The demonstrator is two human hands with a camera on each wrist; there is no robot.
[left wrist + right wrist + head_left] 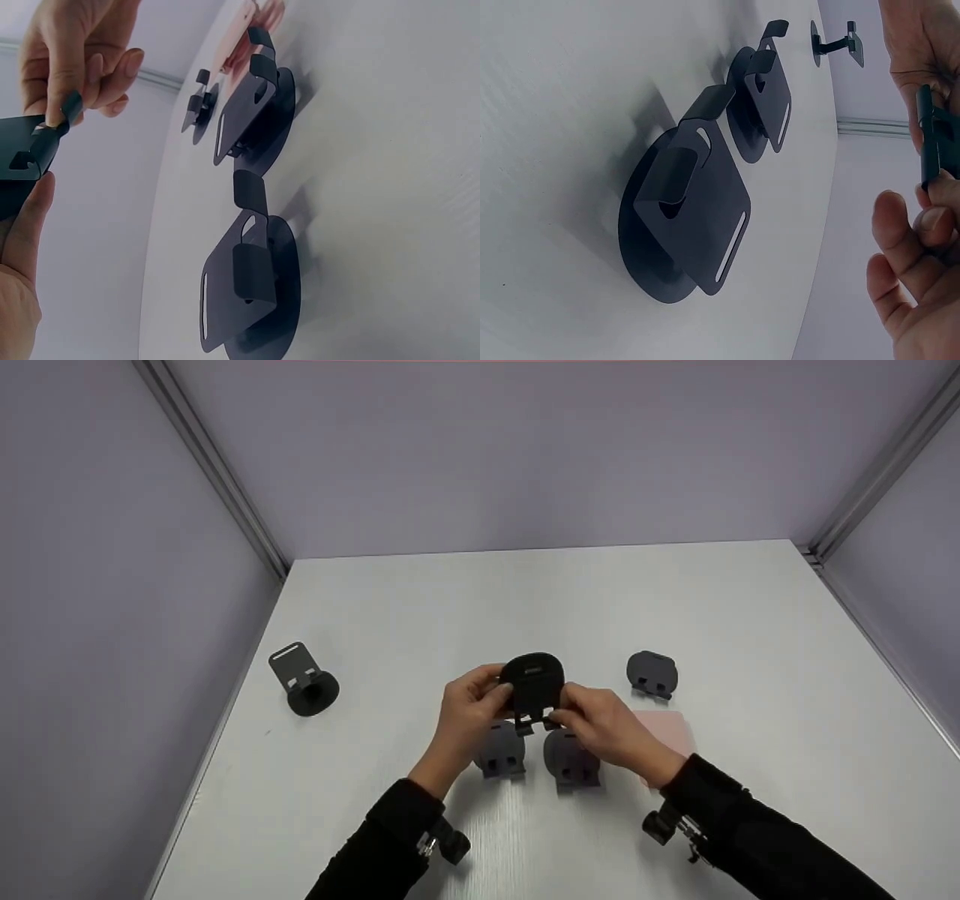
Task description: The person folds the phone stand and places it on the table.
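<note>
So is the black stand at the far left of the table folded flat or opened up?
Opened up: the far-left stand has its plate raised at an angle above its round base.

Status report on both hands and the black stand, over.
Left hand and right hand both grip the black stand, held above table. Two more stands sit directly beneath.

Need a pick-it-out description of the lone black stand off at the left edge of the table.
Start at the white table and follow its left edge to the black stand sitting alone, far left of both hands. Like the other stands it has a round base, but here the slotted plate tilts up and back, and nothing lies near it, while the rest cluster around the hands.
</note>
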